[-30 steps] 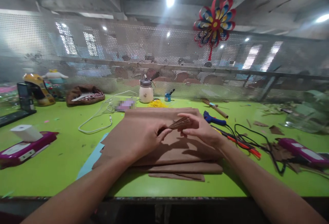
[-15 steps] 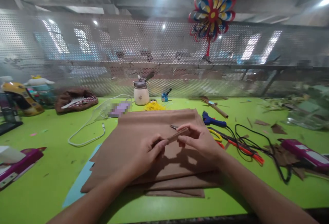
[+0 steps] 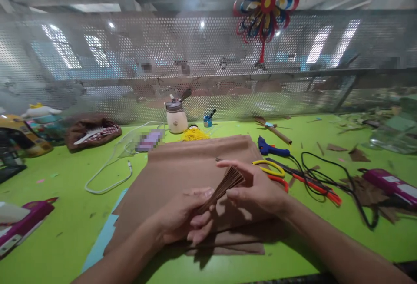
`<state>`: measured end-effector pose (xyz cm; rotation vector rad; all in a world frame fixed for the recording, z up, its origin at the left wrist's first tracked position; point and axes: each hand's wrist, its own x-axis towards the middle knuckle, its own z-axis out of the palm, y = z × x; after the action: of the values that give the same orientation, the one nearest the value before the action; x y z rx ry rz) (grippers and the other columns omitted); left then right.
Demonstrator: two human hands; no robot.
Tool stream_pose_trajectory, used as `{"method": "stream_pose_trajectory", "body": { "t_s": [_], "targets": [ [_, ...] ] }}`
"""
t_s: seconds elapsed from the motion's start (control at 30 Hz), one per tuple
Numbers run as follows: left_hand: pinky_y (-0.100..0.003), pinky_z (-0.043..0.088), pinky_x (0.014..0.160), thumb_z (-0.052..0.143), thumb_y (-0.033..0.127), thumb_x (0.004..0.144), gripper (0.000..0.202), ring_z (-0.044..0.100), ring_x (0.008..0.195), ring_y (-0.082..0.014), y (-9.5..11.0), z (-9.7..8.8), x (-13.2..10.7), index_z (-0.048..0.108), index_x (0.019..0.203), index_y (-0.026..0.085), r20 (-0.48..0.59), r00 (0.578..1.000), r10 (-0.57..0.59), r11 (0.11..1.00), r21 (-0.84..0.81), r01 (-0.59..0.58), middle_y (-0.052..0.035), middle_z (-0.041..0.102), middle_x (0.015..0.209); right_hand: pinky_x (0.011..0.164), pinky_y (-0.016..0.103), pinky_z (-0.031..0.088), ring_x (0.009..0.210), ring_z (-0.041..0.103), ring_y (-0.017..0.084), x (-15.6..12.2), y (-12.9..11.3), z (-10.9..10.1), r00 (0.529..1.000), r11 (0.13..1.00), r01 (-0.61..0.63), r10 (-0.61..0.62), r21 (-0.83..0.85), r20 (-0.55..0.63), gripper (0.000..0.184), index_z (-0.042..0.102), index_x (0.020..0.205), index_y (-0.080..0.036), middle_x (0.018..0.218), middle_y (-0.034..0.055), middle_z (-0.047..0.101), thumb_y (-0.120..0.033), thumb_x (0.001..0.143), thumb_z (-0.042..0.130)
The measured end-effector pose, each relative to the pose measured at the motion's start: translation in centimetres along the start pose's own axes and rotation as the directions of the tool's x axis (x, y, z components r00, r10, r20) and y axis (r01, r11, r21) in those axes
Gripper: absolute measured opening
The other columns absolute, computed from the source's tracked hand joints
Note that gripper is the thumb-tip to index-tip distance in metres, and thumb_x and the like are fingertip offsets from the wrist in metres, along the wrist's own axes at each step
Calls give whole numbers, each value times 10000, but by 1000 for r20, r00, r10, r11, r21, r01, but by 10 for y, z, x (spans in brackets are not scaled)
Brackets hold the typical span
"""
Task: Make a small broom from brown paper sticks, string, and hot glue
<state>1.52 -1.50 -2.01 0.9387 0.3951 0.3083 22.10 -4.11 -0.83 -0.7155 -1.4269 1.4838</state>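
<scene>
Left hand (image 3: 184,215): thumb and fingers pinching the lower end of a narrow, layered brown paper bundle (image 3: 224,184), the layers fanning out at the upper end. Bundle held aloft over the brown paper stack (image 3: 179,177), which lies midway along the near edge of the green tabletop (image 3: 65,253).

Right hand (image 3: 265,193): thumb and forefinger spread around the bundle's fanned end; whether they touch it cannot be told.

Beneath the stack, left side: pale blue sheet (image 3: 107,227), partly exposed.

Beside the right hand: scissors (image 3: 276,164), yellow and red handle loops, blades largely hidden.

Right of the stack: blue glue gun (image 3: 273,149); toward the tabletop's right edge, purple power strip (image 3: 392,184).

Along the far edge: brown cloth pouch (image 3: 93,134), near the left corner; lidded pale jar (image 3: 177,120); small blue bottle (image 3: 207,121).

Before the jar: yellow strands (image 3: 195,134).
</scene>
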Motion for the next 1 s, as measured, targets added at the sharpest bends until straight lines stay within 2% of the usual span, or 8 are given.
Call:
{"method": "stream_pose_trajectory", "body": {
  "t_s": [0.2,0.3,0.4,0.57,0.7,0.9,1.0],
  "targets": [
    [-171,299,317,430,355,886,211,412,323,-92,-3,-1,1,484,806,166,7,1000,-24,1000,-5,24,77,321,449,524,184,418,565,507,57,0,5,1,1000,997,-18,18,69,-1,414,583,1112,-208,734,-25,566,-197,721,721],
    [-170,288,318,455,355,874,199,370,310,-77,-2,1,1,484,809,170,-5,999,-33,999,6,33,82,317,455,511,183,409,546,501,54,0,6,1,1000,997,-13,11,75,17,284,619,981,-179,726,-19,572,-204,717,723],
    [-172,281,321,471,373,865,213,393,314,-85,-1,1,2,491,804,169,-28,998,-49,998,24,50,83,321,440,501,184,404,525,497,55,0,7,0,1000,998,4,-4,68,2,200,619,873,-158,671,-28,558,-204,710,727],
    [-182,271,340,431,424,876,297,491,363,-124,-2,-2,3,491,755,159,-73,997,-29,997,71,34,52,395,398,515,201,416,532,511,67,1,12,-6,1000,999,10,-11,51,3,206,598,870,-163,668,-30,561,-203,711,724],
    [-204,317,397,396,420,893,320,510,383,-122,-2,-2,4,528,852,132,-60,998,28,992,126,-20,3,523,456,548,217,441,568,538,84,1,11,-9,1000,1000,-5,5,-3,-14,227,592,886,-160,682,-18,581,-221,711,723],
    [-220,384,452,418,442,882,355,591,480,-161,-2,-1,6,556,888,116,-122,992,43,993,112,-30,-18,551,484,563,231,437,575,538,94,1,9,-11,998,999,3,-6,-52,-57,193,598,865,-165,680,-14,592,-250,728,705],
    [-239,429,476,371,479,889,433,632,552,-192,-1,-2,6,573,917,96,-115,993,29,995,103,-17,-81,624,580,563,237,426,584,538,101,1,10,-13,998,998,-18,14,-65,-63,167,589,849,-168,673,-10,597,-247,744,692]
  ]
}}
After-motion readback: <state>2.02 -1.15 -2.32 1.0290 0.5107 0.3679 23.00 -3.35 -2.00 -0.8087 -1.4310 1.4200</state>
